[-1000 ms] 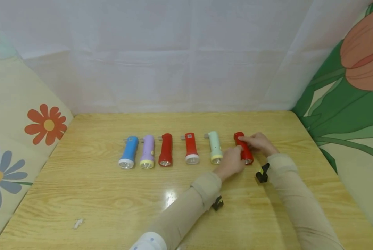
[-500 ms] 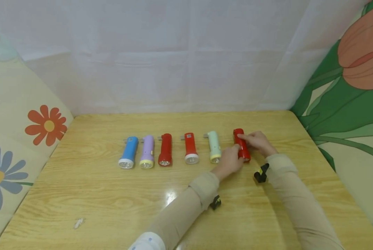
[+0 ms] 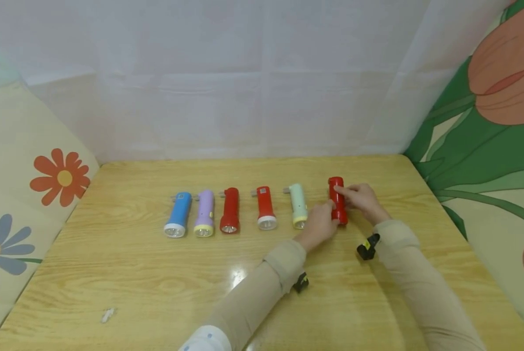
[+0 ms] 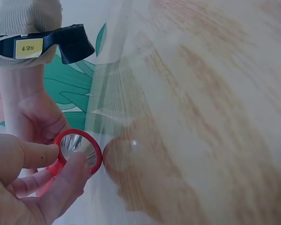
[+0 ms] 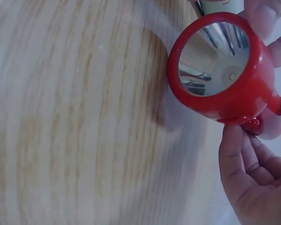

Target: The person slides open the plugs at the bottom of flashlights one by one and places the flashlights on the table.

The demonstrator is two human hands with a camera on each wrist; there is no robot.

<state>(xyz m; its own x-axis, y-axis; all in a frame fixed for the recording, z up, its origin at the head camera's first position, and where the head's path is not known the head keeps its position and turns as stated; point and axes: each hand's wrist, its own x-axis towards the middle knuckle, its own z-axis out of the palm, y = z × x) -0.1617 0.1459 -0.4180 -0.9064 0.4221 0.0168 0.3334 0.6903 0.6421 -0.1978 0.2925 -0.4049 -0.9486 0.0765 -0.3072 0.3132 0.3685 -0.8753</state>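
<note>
A red flashlight (image 3: 338,204) lies at the right end of a row, its lens end toward the person. My left hand (image 3: 319,225) pinches it near the lens end. From the other side, my right hand (image 3: 364,199) grips the flashlight's body with thumb and fingers. In the left wrist view, the left hand (image 4: 37,187) has fingertips at the red rim (image 4: 99,157) and over the lens; the right hand (image 4: 37,110) is behind. Up close in the right wrist view, the right hand's fingers (image 5: 232,150) touch the body beside a small red switch (image 5: 250,123).
Left of the held one lie a mint flashlight (image 3: 298,202), a white-rimmed red flashlight (image 3: 265,204), another red flashlight (image 3: 231,207), a purple flashlight (image 3: 205,209) and a blue flashlight (image 3: 180,209). The wooden table (image 3: 165,278) ends at a white cloth (image 3: 227,112).
The held red flashlight has slid slightly away from the person and turned from slanted to nearly straight, in line with the row. Both hands have moved along with it, keeping their hold.
</note>
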